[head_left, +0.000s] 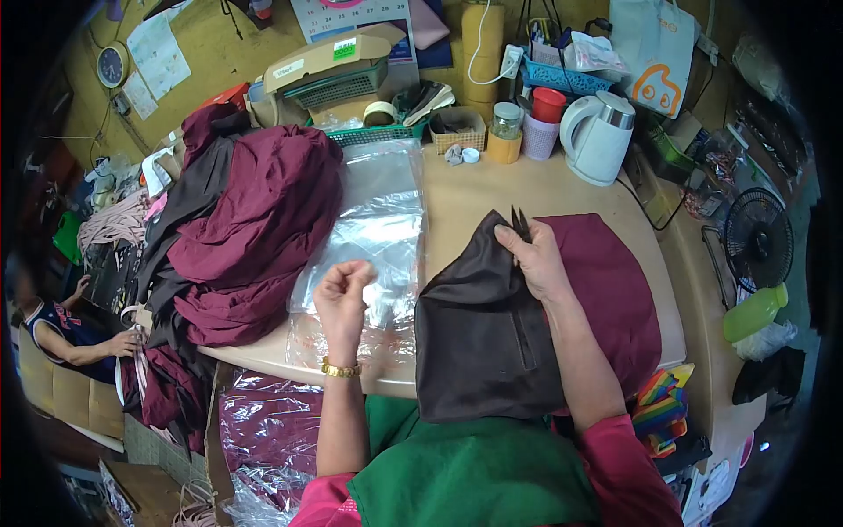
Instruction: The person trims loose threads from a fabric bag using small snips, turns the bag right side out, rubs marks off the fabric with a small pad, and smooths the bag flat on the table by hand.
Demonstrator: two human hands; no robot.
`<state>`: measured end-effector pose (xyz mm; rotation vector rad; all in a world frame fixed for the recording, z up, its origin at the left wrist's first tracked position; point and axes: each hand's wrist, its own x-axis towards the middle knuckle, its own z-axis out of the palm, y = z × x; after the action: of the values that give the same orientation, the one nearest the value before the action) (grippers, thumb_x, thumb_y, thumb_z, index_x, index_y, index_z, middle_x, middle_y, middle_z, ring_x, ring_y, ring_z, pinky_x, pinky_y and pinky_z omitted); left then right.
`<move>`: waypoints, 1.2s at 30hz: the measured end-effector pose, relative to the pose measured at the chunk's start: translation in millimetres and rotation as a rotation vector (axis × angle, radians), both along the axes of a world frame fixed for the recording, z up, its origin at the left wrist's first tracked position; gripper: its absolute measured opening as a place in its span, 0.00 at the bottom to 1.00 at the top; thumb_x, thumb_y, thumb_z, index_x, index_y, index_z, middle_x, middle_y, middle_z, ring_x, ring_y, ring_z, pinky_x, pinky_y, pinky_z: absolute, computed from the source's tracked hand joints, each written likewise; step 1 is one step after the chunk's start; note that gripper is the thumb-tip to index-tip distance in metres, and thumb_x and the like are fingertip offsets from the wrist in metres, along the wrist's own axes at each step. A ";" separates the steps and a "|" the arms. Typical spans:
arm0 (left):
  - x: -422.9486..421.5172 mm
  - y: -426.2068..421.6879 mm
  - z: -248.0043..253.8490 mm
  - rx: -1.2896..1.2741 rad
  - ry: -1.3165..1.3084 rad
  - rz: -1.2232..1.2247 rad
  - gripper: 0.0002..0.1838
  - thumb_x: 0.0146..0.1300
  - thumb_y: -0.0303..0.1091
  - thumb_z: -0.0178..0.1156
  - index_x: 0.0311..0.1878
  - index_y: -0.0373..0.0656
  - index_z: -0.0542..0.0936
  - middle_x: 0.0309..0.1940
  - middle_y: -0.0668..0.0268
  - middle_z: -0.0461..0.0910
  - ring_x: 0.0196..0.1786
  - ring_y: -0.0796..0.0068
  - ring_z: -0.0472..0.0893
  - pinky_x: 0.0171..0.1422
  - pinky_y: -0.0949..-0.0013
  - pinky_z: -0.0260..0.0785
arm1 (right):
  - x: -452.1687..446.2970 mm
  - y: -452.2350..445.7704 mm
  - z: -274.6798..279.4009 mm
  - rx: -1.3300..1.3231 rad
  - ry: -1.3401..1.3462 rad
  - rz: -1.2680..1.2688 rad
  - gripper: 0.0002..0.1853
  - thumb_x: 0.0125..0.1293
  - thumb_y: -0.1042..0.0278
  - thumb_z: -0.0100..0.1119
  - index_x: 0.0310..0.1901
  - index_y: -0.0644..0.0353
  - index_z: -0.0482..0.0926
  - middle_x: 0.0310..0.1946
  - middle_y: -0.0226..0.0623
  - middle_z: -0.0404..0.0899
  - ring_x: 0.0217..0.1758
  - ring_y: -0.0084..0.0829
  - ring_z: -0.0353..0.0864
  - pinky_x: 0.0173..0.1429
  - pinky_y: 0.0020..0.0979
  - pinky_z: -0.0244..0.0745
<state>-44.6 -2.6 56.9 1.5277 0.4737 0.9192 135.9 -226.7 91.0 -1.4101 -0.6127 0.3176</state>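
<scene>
My right hand [534,255] is closed round small dark scissors [520,224], their points upward, and pinches the top edge of a black cloth piece [474,351]. That piece has a slit-like opening and lies over maroon fabric [610,290]. My left hand [344,294] is raised over clear plastic bags [378,211], its fingers curled together; whether anything small is between them cannot be made out. A large heap of maroon and black fabric [255,211] rests to the left of the bags.
A white kettle [599,136], jars, cups and baskets stand along the back. A fan [757,239] and green bottle [755,314] are at the right. Another person [75,342] handles fabric at the far left. Plastic-wrapped maroon goods [268,422] lie below the table edge.
</scene>
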 end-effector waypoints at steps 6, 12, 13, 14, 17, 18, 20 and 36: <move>10.7 -34.3 11.5 0.320 0.004 -0.174 0.31 0.66 0.37 0.66 0.70 0.42 0.70 0.56 0.61 0.79 0.59 0.69 0.78 0.59 0.65 0.70 | -7.2 1.1 2.6 0.006 -0.031 0.036 0.12 0.69 0.60 0.67 0.42 0.62 0.84 0.26 0.18 0.75 0.26 0.10 0.64 0.28 0.19 0.58; 23.6 -67.6 19.4 0.436 0.191 -0.312 0.15 0.68 0.37 0.66 0.50 0.35 0.83 0.36 0.62 0.84 0.40 0.72 0.82 0.46 0.69 0.74 | -13.5 3.4 20.5 0.213 -0.030 -0.202 0.14 0.70 0.66 0.66 0.48 0.68 0.83 0.39 0.28 0.84 0.36 0.17 0.78 0.40 0.23 0.75; 20.4 -66.2 20.8 0.399 0.275 -0.348 0.11 0.71 0.35 0.63 0.42 0.35 0.85 0.31 0.64 0.85 0.35 0.78 0.82 0.42 0.73 0.74 | -2.3 -9.4 23.1 0.177 0.022 -0.232 0.15 0.70 0.66 0.66 0.49 0.70 0.82 0.42 0.34 0.85 0.41 0.22 0.82 0.47 0.26 0.78; 17.0 -64.6 20.7 0.402 0.274 -0.350 0.11 0.71 0.35 0.63 0.42 0.35 0.85 0.31 0.64 0.85 0.35 0.78 0.82 0.42 0.73 0.74 | 9.3 -15.3 23.3 0.265 0.071 -0.278 0.16 0.69 0.64 0.67 0.48 0.70 0.82 0.42 0.35 0.84 0.41 0.22 0.81 0.46 0.27 0.78; 1.8 -56.4 20.3 0.227 0.203 -0.175 0.11 0.73 0.30 0.59 0.34 0.36 0.84 0.21 0.70 0.78 0.23 0.87 0.72 0.29 0.75 0.66 | 27.8 -31.8 24.2 0.313 0.106 -0.281 0.16 0.69 0.62 0.68 0.48 0.68 0.82 0.41 0.34 0.84 0.40 0.21 0.81 0.46 0.27 0.77; 0.9 -46.7 9.6 0.231 0.148 -0.110 0.14 0.74 0.32 0.58 0.30 0.37 0.82 0.18 0.74 0.72 0.22 0.86 0.67 0.28 0.76 0.61 | 29.7 -33.4 26.1 0.332 0.091 -0.286 0.16 0.69 0.61 0.68 0.47 0.67 0.82 0.40 0.33 0.84 0.40 0.21 0.81 0.46 0.27 0.77; -3.2 -24.6 -8.7 -0.018 0.076 -0.094 0.15 0.74 0.35 0.58 0.31 0.37 0.80 0.21 0.75 0.72 0.25 0.86 0.65 0.30 0.77 0.59 | 28.6 -33.5 27.5 0.352 0.078 -0.288 0.16 0.69 0.61 0.69 0.46 0.67 0.82 0.39 0.32 0.84 0.39 0.21 0.81 0.45 0.26 0.77; 29.1 -51.5 -1.8 -0.020 0.239 -0.387 0.11 0.73 0.35 0.61 0.38 0.35 0.83 0.23 0.74 0.76 0.28 0.88 0.70 0.36 0.79 0.67 | -71.2 -1.6 19.7 0.411 -0.315 -0.320 0.06 0.68 0.82 0.62 0.44 0.64 0.77 0.37 0.33 0.77 0.41 0.22 0.78 0.44 0.22 0.72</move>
<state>-15.5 -54.1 55.1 1.6454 0.3366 0.4339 64.8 -228.2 110.7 -1.1405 -0.6519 -0.2791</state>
